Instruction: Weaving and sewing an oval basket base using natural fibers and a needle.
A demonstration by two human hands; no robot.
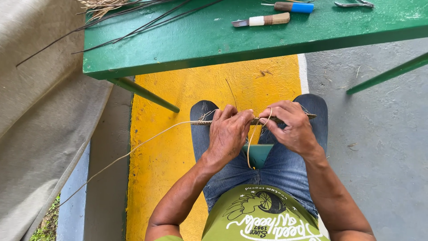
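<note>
Together, left hand [228, 134], right hand [290, 125], gripping woven strip [307, 116], pale strand [147, 140]

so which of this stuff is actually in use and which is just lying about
In use:
- left hand and right hand, both pinching the thin woven strip over the lap
- pale strand, trailing off left from the strip
- strand loop hanging between the hands

Lying about, on the green table:
- wooden-handled knife
- blue-handled tool
- metal tool
- dark fibres

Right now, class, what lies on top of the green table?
On the green table lie two knives, a metal tool and dark strands. Its far part is out of view.
</note>
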